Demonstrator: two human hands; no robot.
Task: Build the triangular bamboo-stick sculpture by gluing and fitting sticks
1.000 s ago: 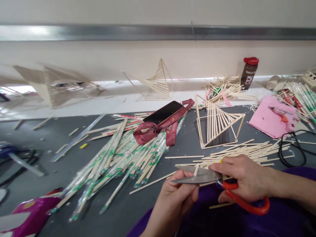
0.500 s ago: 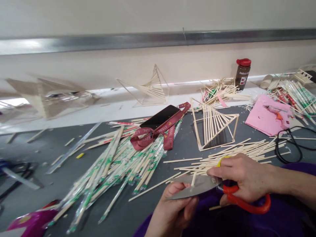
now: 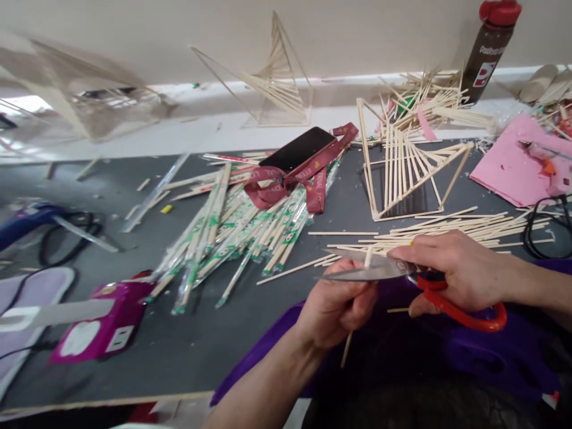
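My right hand (image 3: 451, 268) is closed on the orange-red handle of a pair of scissors (image 3: 366, 272), whose blades point left. In my left hand (image 3: 342, 304) a thin wooden stick (image 3: 348, 347) is gripped; its lower end sticks out below the fist and its top shows at the blades. Whether the blades press on the stick I cannot tell. Beyond the hands lie many loose wooden sticks (image 3: 447, 232). Behind them stands a frame of glued sticks (image 3: 402, 173), with slanted rows of sticks across it.
Wrapped chopsticks (image 3: 250, 232) lie left of centre under a phone (image 3: 297, 149) with a red lanyard (image 3: 308, 170). A blue glue gun (image 3: 31, 220) and a magenta box (image 3: 105, 319) are at left. A dark bottle (image 3: 489, 53) and pink paper (image 3: 504, 161) are at right.
The view has tipped downward, so the things on the table appear higher. More of my left forearm and the stick's lower end show. Both hands keep their grip on the stick and scissors.
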